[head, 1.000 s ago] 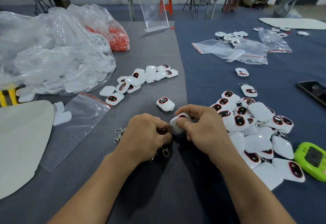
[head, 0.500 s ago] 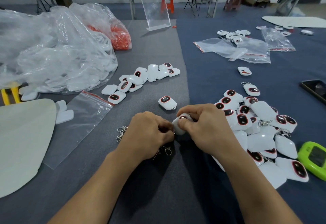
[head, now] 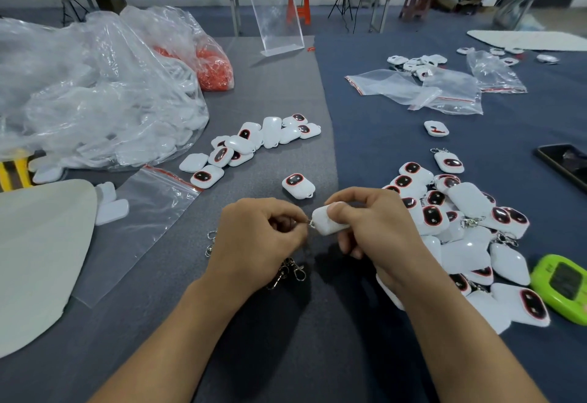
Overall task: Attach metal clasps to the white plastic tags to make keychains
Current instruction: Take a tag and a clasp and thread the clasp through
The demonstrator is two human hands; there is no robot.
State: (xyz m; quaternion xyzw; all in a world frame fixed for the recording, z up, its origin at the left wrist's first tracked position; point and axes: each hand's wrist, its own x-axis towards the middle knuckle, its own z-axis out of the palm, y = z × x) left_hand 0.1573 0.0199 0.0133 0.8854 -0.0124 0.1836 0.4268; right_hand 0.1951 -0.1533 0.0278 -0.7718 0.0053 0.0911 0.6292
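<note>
white tag (head: 327, 224) in right hand (head: 378, 228) grip, metal clasp (head: 308, 222) in left hand (head: 254, 237) pinch, markings illegible

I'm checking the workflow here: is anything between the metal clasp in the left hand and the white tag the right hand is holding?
Nothing visible does. The left hand pinches the small metal clasp, whose tip meets the near corner of the white plastic tag pinched by the right hand.

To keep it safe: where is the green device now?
Head view: the green device lies at the right edge on the blue cloth, beside the tag pile.
</note>
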